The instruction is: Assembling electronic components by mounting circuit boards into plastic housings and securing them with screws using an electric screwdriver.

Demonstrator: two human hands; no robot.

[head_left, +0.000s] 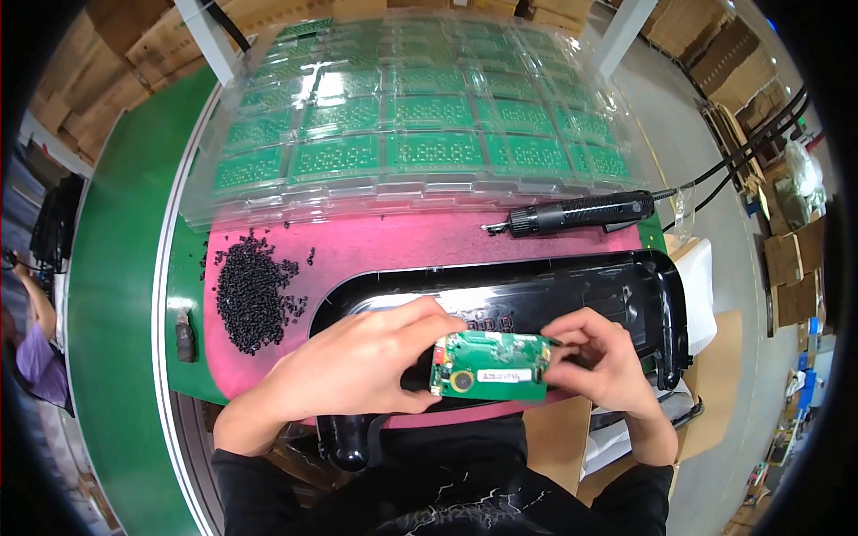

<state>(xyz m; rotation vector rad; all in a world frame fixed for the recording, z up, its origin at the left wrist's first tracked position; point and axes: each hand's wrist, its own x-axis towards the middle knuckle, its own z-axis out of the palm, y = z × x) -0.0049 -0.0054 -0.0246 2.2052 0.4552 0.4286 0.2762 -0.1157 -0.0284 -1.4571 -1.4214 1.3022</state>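
Between my two hands is a green circuit board with a white label and a round part on its face. My left hand pinches its left end between thumb and fingers. The fingers of my right hand are bent around the board's right edge. Below the board lies a glossy black plastic housing, its hollow side up, partly covered by my hands and the board. It rests on a pink mat.
A heap of small black screws sits on the mat's left. A black electric screwdriver lies behind the housing, its cord running right. Stacked clear trays of green boards fill the back. Far left, another person's purple sleeve shows.
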